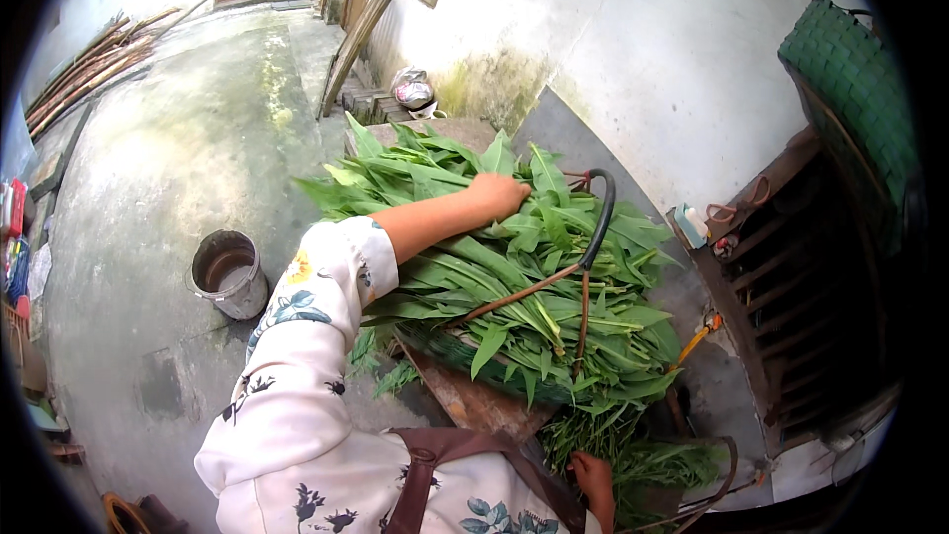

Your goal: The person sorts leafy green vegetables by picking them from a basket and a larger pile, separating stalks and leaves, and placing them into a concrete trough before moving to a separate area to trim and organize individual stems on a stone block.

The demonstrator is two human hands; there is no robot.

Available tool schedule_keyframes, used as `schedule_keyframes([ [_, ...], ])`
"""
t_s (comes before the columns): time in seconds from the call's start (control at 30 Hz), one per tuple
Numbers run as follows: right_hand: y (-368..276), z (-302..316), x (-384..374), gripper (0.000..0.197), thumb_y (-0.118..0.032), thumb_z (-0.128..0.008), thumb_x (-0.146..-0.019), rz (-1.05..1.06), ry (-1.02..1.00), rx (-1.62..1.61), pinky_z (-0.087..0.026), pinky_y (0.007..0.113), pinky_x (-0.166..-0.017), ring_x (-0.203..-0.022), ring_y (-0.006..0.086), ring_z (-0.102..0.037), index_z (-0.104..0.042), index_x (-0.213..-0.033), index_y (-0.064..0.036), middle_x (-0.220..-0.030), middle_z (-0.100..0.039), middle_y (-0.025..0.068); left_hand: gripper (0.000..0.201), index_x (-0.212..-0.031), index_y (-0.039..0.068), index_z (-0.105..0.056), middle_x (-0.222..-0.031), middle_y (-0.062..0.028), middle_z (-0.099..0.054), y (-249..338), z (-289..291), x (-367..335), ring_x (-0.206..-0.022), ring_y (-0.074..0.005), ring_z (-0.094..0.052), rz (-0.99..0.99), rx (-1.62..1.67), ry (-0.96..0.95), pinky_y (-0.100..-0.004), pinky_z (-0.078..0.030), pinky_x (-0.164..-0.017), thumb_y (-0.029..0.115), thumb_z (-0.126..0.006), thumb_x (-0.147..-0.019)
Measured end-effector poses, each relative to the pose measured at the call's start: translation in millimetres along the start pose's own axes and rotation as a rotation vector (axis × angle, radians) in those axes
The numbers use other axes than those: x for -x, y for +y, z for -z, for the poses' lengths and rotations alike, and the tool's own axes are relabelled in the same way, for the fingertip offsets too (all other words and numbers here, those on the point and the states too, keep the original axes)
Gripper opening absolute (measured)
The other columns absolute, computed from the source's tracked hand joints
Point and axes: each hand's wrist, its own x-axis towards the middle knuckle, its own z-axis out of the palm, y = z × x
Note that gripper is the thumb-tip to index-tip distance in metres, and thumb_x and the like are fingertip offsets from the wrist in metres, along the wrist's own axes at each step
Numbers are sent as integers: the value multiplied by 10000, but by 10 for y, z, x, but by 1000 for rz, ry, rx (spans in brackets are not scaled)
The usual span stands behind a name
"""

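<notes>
A large heap of long green leaves [494,277] fills a green woven basket [435,348], whose side shows only at the near edge. Over the heap rises the basket's thin brown handle, with a black sleeved grip [603,218]. My left hand [499,198] reaches across to the far part of the heap, its fingers curled into the leaves and partly hidden. Low in the view, my right hand [591,480] is beside a bunch of thin green stems [583,435], fingers bent. What it holds, if anything, cannot be made out.
A brown board [479,400] lies beneath the basket. To the left a grey bucket [232,277] stands on concrete. A dark slatted rack [791,287] and a green woven basket [845,69] are at the right, by the white wall [692,59]. Poles [89,74] lie far left.
</notes>
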Motion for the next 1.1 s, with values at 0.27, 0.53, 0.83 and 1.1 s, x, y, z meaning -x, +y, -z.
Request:
schedule_keyframes([
  [0.27, 466, -129, 252, 208, -75, -503, -750, -100, 21, -149, -453, 261, -572, -642, 180, -610, -573, -922, 19, -698, -616, 122, 253, -1027, 107, -555, -712, -81, -575, -588, 1412, 212, -628, -127, -534, 134, 576, 541, -288, -436, -539, 61, -477, -790],
  [0.53, 426, -117, 277, 198, -97, -486, -748, 1, 20, -34, -457, 274, -584, -652, 183, -611, -585, -894, -8, -681, -613, 98, 228, -888, 114, -596, -863, -94, -595, 686, 1556, 549, -825, -212, -562, -632, -47, 1217, -322, -462, -715, 18, -554, -686],
  [0.83, 819, -177, 563, 202, -185, -502, -754, 101, 134, -69, -458, 320, -596, -667, 244, -590, -600, -903, -90, -696, -605, 76, 294, -900, 80, -525, -929, -118, -502, 2816, 425, 1117, -967, -286, -456, -1149, 22, 934, -424, -345, -842, 195, -486, -632],
  [1.1, 1673, -236, 1622, 191, -216, -495, -734, -141, 227, -143, -454, 356, -593, -687, 283, -569, -594, -870, -124, -752, -596, 97, 290, -881, 68, -527, -898, -114, -505, 4325, -430, 1086, -929, -280, -469, -1263, 198, 709, -411, -368, -820, 141, -495, -602],
])
